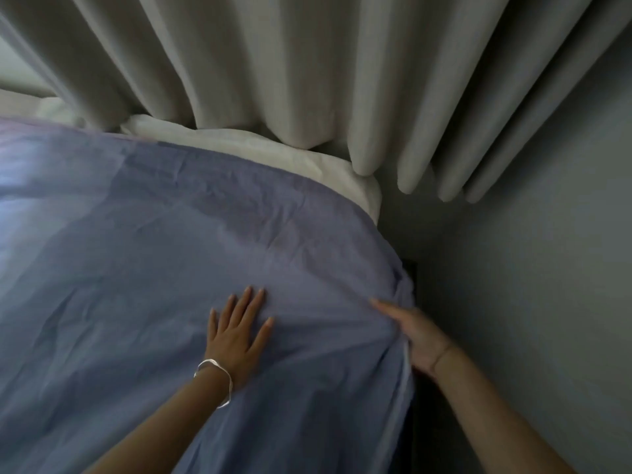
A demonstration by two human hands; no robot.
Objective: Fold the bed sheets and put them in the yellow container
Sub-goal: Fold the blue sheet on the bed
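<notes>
left hand (239, 331) flat on sheet (164, 254) | right hand (419, 338) at its edge, grip unclear | pin middle, draw edge taut

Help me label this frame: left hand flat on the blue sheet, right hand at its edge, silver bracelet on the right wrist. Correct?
No: the head view shows the silver bracelet on the left wrist. The left hand does lie flat on the blue sheet, the right hand at its edge.
</notes>
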